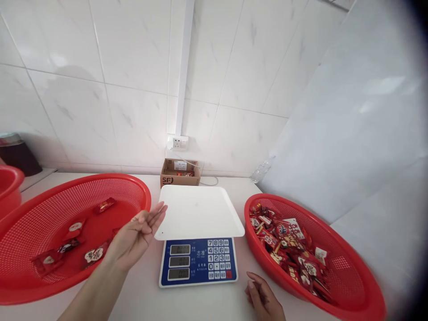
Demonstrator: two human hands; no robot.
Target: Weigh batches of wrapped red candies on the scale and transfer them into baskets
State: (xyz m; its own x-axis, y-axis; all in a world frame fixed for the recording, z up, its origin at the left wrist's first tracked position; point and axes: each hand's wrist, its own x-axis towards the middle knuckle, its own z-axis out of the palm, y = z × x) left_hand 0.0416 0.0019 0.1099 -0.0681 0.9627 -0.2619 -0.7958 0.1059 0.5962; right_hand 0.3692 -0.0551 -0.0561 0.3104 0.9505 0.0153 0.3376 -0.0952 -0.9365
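My left hand [135,234] hovers between the left red basket [125,183] and the white weighing tray [197,211]. Its palm is turned up, its fingers partly stretched out toward the tray's left edge, and nothing shows in them. My right hand [265,298] rests low beside the right red basket [354,263], loosely bent, index finger apart from the thumb, holding nothing visible. Between them stands a digital scale [199,263] with a blue keypad panel and a bare tray. Several red-wrapped snack packets [294,249] are heaped in the right basket; a few packets [75,227] lie scattered in the left one.
A small cardboard box [180,179] with a few packets sits behind the scale, below a wall socket [179,143]. Another red basket [10,187] and a dark container [20,156] stand at far left. Crumpled clear plastic [263,170] lies by the right wall.
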